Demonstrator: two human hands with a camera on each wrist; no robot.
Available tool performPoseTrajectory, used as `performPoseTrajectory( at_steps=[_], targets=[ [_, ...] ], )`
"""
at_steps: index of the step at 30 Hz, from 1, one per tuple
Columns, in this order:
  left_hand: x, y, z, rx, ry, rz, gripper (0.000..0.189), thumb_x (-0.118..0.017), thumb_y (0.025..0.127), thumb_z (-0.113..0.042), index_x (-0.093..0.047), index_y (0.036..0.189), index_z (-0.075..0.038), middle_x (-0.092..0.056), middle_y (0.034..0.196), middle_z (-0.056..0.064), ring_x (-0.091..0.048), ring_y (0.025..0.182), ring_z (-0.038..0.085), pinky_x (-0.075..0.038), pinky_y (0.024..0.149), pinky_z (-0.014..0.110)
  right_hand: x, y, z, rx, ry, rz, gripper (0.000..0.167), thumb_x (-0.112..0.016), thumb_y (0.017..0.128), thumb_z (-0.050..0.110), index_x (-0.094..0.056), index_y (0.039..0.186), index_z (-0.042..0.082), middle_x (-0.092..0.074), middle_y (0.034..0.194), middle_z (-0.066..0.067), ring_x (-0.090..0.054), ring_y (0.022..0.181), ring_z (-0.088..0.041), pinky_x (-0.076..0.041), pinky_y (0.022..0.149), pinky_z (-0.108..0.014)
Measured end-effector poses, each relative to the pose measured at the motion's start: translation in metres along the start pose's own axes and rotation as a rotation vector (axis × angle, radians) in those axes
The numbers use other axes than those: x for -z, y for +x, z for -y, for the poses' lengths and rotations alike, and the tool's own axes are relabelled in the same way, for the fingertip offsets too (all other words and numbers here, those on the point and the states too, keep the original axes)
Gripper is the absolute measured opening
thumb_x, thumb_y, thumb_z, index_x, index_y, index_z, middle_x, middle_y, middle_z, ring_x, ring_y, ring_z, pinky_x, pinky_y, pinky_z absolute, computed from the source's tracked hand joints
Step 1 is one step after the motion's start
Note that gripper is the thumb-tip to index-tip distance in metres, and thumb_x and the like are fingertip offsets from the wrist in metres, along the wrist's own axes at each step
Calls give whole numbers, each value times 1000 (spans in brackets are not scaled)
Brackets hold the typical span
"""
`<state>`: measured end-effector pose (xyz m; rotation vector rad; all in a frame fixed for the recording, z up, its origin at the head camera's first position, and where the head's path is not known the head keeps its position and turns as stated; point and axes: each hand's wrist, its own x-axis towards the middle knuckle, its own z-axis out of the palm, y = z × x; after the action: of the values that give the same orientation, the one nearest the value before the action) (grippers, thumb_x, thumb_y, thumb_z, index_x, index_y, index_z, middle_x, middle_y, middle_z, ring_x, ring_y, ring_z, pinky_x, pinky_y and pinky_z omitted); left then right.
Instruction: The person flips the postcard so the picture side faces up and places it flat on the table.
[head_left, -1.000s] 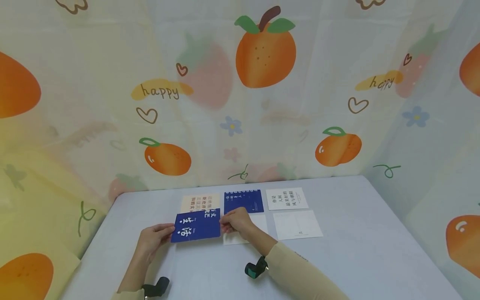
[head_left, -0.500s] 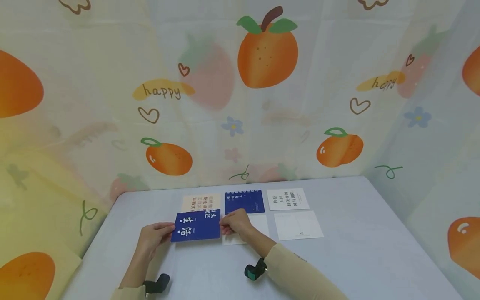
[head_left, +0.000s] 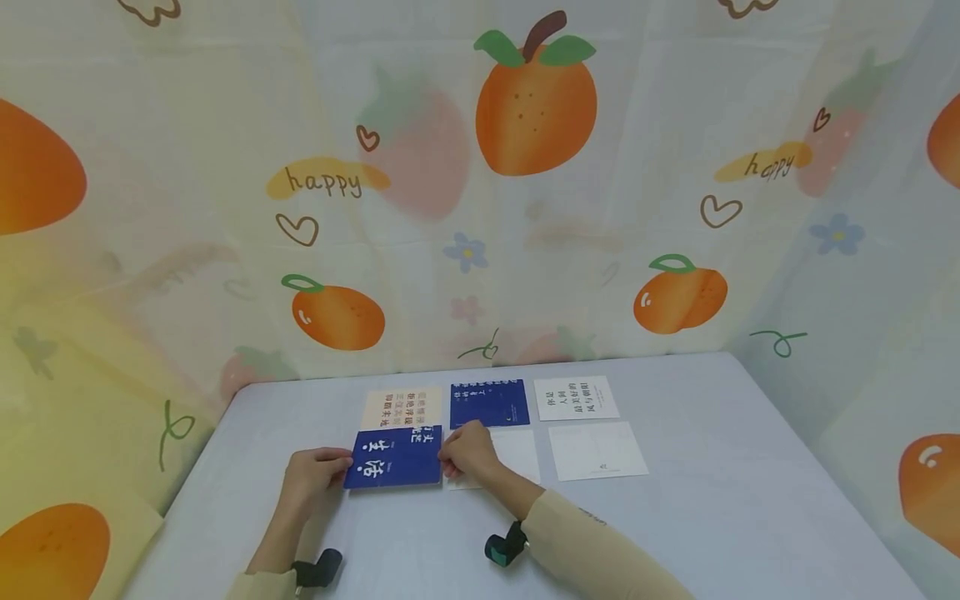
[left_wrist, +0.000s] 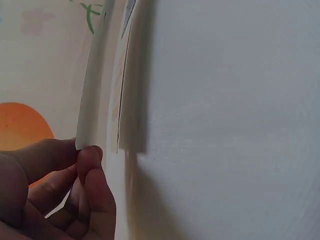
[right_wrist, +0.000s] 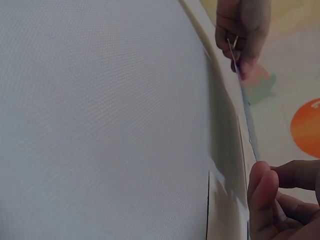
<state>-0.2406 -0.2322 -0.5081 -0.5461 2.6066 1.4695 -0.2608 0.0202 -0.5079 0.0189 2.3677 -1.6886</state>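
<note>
A blue card [head_left: 397, 460] with large white characters is held level between both hands, just above the table. My left hand [head_left: 307, 483] pinches its left edge between thumb and fingers; in the left wrist view the card's pale underside [left_wrist: 90, 105] shows above the tabletop. At the opposite edge, my right hand [head_left: 472, 454] grips the card near its right side. A beige card [head_left: 393, 407] with dark and tan characters lies directly behind it. Partly covered by my right hand and forearm is a white card [head_left: 519, 450].
A second blue card [head_left: 491, 403] and a white card with black writing [head_left: 576, 397] lie in the back row. A mostly plain white card [head_left: 597, 451] lies front right. The white-covered table [head_left: 675, 533] meets a fruit-patterned curtain [head_left: 540, 292] behind.
The blue card has come down slightly and toward me, with both hands following. More of the beige card behind it now shows. The other cards stay put.
</note>
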Motion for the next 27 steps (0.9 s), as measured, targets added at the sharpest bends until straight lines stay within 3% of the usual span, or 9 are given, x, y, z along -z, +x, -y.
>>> performPoseTrajectory(
  at_steps=[7, 17, 27],
  targets=[
    [-2, 4, 4, -1, 115, 23, 22, -63, 90, -7, -69, 105, 7, -71, 97, 21, -64, 80, 20, -54, 69, 30, -2, 1, 0, 7, -82, 13, 5, -68, 77, -6, -72, 74, -5, -59, 48, -3, -49, 36, -6, -41, 37, -15],
    [-5, 6, 4, -11, 177, 25, 21, -64, 88, -4, -69, 105, 8, -70, 96, 21, -62, 76, 19, -52, 64, 29, -5, -5, 3, 4, -180, 62, 16, -72, 75, -6, -67, 61, 0, -54, 44, -2, -46, 36, -8, -37, 37, -16],
    [-7, -1, 0, -18, 225, 9, 22, -63, 89, -5, -68, 105, 10, -69, 98, 25, -63, 79, 24, -55, 72, 35, -4, -7, 6, -41, -195, 79, 10, -73, 77, -3, -68, 69, -1, -60, 51, -7, -50, 40, -11, -38, 39, -16]
  ],
)
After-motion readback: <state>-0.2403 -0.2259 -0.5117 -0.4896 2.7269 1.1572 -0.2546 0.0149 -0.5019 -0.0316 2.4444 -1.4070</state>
